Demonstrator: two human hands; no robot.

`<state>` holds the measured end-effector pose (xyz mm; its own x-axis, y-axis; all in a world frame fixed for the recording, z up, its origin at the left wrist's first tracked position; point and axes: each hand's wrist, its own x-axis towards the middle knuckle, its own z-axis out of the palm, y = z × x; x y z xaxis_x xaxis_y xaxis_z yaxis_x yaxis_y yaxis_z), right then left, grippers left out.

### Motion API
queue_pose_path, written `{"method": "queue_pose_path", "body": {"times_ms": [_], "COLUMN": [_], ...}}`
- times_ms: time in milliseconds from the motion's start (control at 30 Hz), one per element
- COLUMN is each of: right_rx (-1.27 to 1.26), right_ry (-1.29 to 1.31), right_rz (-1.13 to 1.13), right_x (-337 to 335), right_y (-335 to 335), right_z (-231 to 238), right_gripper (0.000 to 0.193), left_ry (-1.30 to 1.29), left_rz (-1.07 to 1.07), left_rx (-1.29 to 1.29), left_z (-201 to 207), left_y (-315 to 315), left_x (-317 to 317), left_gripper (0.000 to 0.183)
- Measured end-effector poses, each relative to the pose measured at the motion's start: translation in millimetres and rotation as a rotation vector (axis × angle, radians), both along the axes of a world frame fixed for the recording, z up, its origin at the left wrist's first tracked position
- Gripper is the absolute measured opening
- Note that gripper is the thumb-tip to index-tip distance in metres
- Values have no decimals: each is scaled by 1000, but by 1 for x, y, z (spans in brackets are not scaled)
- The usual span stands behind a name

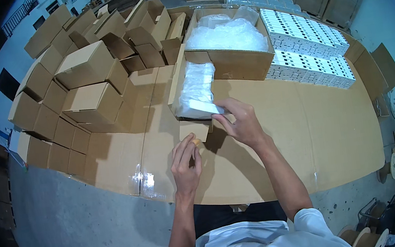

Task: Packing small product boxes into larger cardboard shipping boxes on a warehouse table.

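A narrow open cardboard carton (176, 87) stands in the middle of the table, holding a row of white items in clear plastic wrap (196, 81). At the carton's near end, my right hand (241, 122) pinches a flat white box (199, 109) between thumb and fingers. The near flap (192, 130) of the carton hangs outward. My left hand (186, 162) is at that flap's lower left edge, its fingers curled in and fingertips against it. Something orange covers one fingertip of the left hand. The right fingers partly hide the white box's end.
Behind stands a larger carton (237, 62) filled with clear plastic bags (226, 33). White boxes (302, 36) are stacked in two blocks at the right. Brown cartons (88, 100), closed and open, are piled at the left. Cardboard sheets (281, 162) cover the table.
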<state>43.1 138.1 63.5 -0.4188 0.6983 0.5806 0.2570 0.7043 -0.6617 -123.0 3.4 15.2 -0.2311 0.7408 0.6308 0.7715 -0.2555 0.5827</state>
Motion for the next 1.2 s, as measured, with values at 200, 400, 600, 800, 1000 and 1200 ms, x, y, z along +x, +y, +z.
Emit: {"method": "queue_pose_path", "body": {"times_ms": [200, 400, 600, 800, 1000, 1200], "right_rx": [136, 87, 100, 210, 157, 86], "right_ry": [-246, -351, -443, -564, -592, -591], "right_rz": [10, 22, 69, 12, -28, -2], "right_x": [-20, -29, -27, -23, -8, 9], "right_y": [0, 7, 13, 7, 9, 12], "right_z": [16, -8, -12, -2, -3, 9], "right_gripper": [36, 36, 27, 40, 49, 56], "left_ry": [36, 114, 136, 116, 152, 142], "left_rz": [-49, -132, -141, -157, -197, -162], "left_rx": [-194, -366, -397, -376, -331, -325], "left_z": [-8, -14, -16, -15, -15, -18], "left_y": [-4, -2, 1, 9, 17, 20], "left_x": [7, 10, 5, 12, 37, 60], "left_gripper": [40, 62, 61, 59, 62, 61]}}
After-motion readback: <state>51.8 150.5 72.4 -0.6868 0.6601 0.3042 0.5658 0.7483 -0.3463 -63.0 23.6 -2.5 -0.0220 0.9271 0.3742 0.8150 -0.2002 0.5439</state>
